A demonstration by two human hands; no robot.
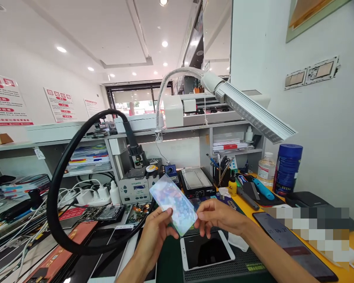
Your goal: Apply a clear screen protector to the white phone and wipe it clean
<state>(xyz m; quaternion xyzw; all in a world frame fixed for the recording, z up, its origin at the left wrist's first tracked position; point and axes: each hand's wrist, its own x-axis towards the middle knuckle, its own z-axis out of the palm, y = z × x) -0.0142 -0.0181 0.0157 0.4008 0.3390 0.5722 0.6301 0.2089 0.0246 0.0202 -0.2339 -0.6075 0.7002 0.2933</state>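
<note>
My left hand (pixel 156 232) pinches the lower left edge of a screen protector film (pixel 177 204). The film is a thin, shiny, phone-sized sheet with pale bluish, mottled reflections, and it is tilted in the air. At the sheet's lower right edge, the thumb and index finger of my right hand (pixel 216 216) are pressed together. Just below both hands lies a white phone (pixel 206 250), its dark screen facing up, on a dark textured mat (pixel 244 259). A crumpled white wipe (pixel 238 241) sits by the phone's right side, partly under my right forearm.
A black hose (pixel 51 204) loops up on the left, near several phones and boards. Above hangs a lamp (pixel 253 110). Behind are a heating plate (pixel 197 181) and a yellow bottle (pixel 232 186). To the right lies a large phone (pixel 292 243) showing a timer.
</note>
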